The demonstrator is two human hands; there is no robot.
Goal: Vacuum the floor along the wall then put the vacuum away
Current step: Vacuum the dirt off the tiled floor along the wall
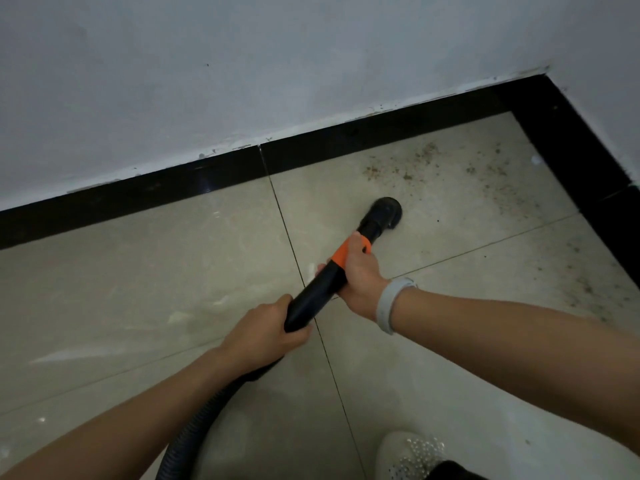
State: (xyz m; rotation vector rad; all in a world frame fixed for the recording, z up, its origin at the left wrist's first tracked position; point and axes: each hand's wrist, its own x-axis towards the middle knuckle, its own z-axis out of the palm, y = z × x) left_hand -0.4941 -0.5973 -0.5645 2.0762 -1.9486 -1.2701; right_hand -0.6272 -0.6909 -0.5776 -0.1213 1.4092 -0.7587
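Note:
A black vacuum wand (317, 297) with an orange collar (343, 254) points toward the room corner. Its round black nozzle (386, 211) rests on the beige floor tiles. My right hand (360, 275) grips the wand at the orange collar, with a white band on the wrist. My left hand (266, 332) holds the wand's rear end, where the ribbed grey hose (194, 431) joins and runs down to the bottom edge. Brown crumbs and dust (408, 164) lie scattered just beyond the nozzle, along the black skirting. The vacuum's body is out of view.
A white wall with black skirting (194, 178) runs across the back and meets a second wall's skirting (575, 140) at the right corner. More specks (588, 289) dot the tiles by the right wall. My white shoe (412, 455) shows at the bottom.

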